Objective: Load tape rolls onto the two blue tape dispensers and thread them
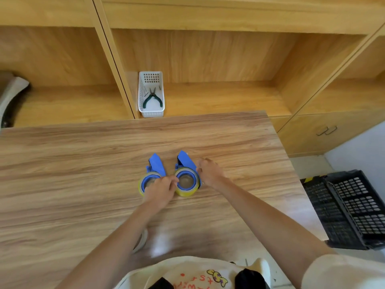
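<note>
Two blue tape dispensers lie side by side on the wooden table [83, 163], each carrying a yellowish tape roll. My left hand [160, 189] rests over the near part of the left dispenser [155, 165] and its roll [143, 181], fingers curled on the roll's rim and reaching toward the right roll. My right hand [210, 171] touches the right side of the right dispenser [185, 160], beside its tape roll [186, 182]. Whether tape is threaded through either dispenser's head is too small to tell.
A white basket [151, 94] holding green-handled pliers [152, 98] sits in the shelf behind the table. A whitish roll [141, 240] lies under my left forearm near the table's front edge. Black crates [352, 207] stand on the floor at the right.
</note>
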Tool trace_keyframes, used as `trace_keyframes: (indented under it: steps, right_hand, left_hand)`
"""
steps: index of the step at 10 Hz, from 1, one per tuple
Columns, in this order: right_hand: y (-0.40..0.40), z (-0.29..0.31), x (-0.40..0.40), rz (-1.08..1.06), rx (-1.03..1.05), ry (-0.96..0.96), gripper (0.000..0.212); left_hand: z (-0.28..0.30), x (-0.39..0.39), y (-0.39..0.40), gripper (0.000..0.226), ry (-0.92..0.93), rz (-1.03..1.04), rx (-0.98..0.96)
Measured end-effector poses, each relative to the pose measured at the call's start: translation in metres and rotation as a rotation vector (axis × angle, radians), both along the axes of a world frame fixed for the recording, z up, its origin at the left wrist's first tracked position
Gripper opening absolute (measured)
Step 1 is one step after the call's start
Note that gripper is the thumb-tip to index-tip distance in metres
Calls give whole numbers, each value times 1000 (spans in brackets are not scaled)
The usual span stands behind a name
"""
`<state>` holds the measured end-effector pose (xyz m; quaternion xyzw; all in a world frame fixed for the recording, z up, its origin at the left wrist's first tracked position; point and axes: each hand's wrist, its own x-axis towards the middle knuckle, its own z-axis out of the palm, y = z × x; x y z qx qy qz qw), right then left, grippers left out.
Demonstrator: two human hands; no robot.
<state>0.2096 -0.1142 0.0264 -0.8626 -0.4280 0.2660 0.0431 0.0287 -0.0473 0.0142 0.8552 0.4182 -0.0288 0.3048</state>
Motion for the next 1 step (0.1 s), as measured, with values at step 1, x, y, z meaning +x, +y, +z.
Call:
trace_keyframes:
  steps: [1]
  right_hand:
    - [-2,14,-4,41,-63,-52,32]
  left_hand:
    - [5,-3,6,20,0,68,48]
